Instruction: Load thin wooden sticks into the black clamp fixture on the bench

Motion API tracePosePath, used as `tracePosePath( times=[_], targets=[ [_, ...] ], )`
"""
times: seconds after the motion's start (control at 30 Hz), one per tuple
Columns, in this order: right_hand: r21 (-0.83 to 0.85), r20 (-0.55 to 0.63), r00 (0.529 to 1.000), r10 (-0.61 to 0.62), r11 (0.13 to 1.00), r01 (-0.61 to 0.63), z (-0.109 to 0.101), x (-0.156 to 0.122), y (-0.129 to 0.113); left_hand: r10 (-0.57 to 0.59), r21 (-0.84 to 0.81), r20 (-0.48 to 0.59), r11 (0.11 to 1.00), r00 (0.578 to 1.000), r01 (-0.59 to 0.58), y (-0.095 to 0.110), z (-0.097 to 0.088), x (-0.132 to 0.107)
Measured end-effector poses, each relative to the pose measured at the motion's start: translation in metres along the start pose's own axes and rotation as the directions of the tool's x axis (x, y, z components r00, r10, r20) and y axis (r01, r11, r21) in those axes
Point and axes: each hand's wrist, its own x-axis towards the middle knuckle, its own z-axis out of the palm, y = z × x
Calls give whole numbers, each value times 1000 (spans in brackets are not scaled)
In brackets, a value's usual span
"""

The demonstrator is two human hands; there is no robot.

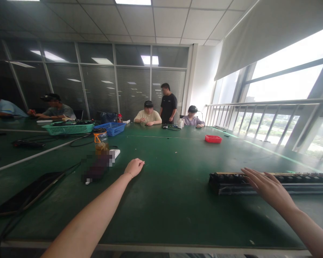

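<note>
My left hand [134, 167] rests on the green table [172, 193] with its fingers curled into a loose fist, and nothing shows in it. A blurred dark object [97, 168] lies just to its left. My right hand [267, 188] hovers with fingers stretched out over the left part of a long black tray [307, 181] that runs off to the right along the table. It holds nothing.
A jar with an orange lid [101, 140], a blue basket [111, 128], a green basket [68, 128] and a red tray [213, 138] stand farther back. A dark tablet [27, 193] and cables lie at left. Several people sit or stand at the far side.
</note>
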Motion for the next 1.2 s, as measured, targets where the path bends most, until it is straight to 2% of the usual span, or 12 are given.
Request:
tracePosePath(
  times=[0.07,0.13,0.23,0.33,0.47,0.87,1.03,1.2],
  targets=[
    [-21,-33,999,35,999,-36,-5,-7,3,2,0,-3,1000,1000,-2,-1,1,0],
    [-13,-19,998,56,998,-56,-6,-15,9,2,-3,-5,1000,1000,-2,-1,2,1],
    [84,114,992,55,994,-65,-1,-22,15,-2,-12,-1,1000,1000,2,-2,3,1],
    [221,274,957,95,962,-159,6,-18,16,-7,-22,0,1000,1000,7,-2,4,1],
    [294,366,922,124,925,-241,7,-6,12,2,-14,-1,1000,1000,-2,-1,2,1],
    [300,394,911,122,920,-253,-4,7,1,3,0,-6,1000,1000,-3,-5,6,4],
    [331,383,923,36,927,-174,-10,20,-21,-4,-3,-2,1000,1000,4,-1,7,4],
    [377,357,932,-59,922,-86,-20,43,-60,-32,-15,11,999,999,32,0,8,5]
  ],
)
